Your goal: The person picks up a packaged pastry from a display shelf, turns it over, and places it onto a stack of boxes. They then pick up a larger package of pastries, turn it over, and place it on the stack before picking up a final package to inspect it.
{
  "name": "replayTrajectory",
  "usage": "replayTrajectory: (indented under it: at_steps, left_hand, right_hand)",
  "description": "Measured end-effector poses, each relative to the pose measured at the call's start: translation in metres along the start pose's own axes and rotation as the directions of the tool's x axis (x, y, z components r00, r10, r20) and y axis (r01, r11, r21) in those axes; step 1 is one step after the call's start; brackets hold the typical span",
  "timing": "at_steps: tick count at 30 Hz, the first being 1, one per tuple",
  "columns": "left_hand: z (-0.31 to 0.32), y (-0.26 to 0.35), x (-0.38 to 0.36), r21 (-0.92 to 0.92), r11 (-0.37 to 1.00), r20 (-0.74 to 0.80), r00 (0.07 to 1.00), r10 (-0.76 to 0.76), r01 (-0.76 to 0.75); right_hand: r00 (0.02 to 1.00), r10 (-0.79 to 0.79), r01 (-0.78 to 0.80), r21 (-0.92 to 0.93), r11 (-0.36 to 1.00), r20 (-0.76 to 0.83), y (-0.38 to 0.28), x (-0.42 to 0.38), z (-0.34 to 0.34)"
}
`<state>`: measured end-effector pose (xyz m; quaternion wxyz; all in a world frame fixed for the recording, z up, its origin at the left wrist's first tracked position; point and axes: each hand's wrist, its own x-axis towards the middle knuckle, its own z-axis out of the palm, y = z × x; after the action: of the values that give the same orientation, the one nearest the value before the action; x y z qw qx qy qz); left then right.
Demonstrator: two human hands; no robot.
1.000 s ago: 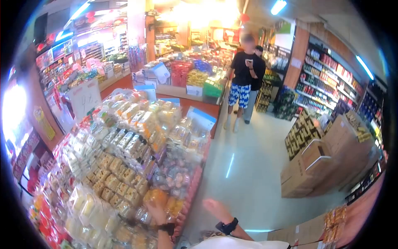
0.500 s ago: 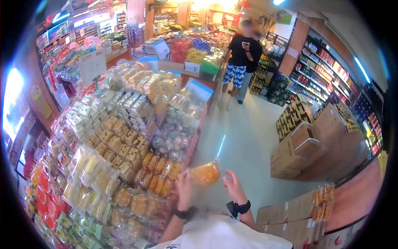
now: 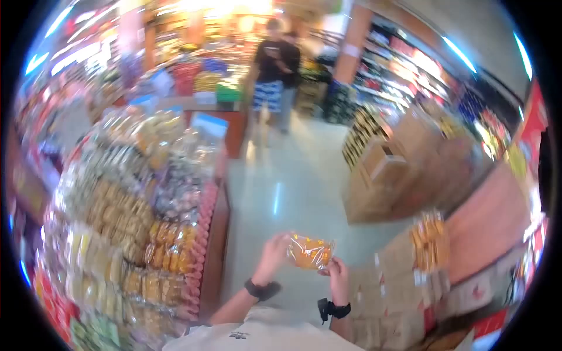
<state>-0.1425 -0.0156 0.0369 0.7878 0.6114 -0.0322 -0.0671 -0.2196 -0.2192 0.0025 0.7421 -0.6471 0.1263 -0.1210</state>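
Observation:
A clear plastic packet of orange-brown bread [image 3: 311, 253] with yellow print is held up in front of the body, over the floor of the aisle. My left hand [image 3: 274, 253] grips its left end, blurred by motion. At its lower right corner, my right hand [image 3: 336, 275] pinches the wrapper between thumb and fingers. Both wrists wear black bands. Left of my hands, similar orange packets [image 3: 171, 247] lie in rows on the display of wrapped baked goods.
Stacked cartons [image 3: 389, 169] stand at right across the aisle. Nearer, more boxes [image 3: 380, 298] carry wrapped packets [image 3: 430, 240]. Two people [image 3: 275, 70] stand at the far end, by produce. A pink-trimmed edge [image 3: 205, 228] borders the left display.
The view has swung to the right, so the display sits farther left. My right hand has closed on the packet, which only my left hand held before.

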Motion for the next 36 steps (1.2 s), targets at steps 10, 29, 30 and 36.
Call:
replayTrajectory:
  at_steps: [10, 29, 30, 36]
  left_hand:
    - [0.181, -0.069, -0.050, 0.128, 0.991, 0.621, 0.776, -0.113, 0.042]
    - [0.343, -0.119, -0.012, 0.026, 0.995, 0.782, 0.618, -0.081, 0.098]
    - [0.348, -0.119, -0.002, 0.008, 0.997, 0.776, 0.628, -0.058, 0.081]
    - [0.371, -0.102, 0.083, -0.040, 0.998, 0.810, 0.586, -0.002, 0.058]
  right_hand:
    - [0.928, 0.042, 0.000, 0.111, 0.994, -0.371, 0.015, -0.091, -0.174]
    - [0.693, 0.048, 0.113, 0.174, 0.978, -0.719, 0.007, -0.081, -0.267]
    - [0.676, 0.026, 0.120, 0.144, 0.982, -0.736, 0.006, -0.071, -0.268]
    - [0.657, -0.066, 0.152, 0.046, 0.987, -0.751, -0.019, 0.013, -0.274]
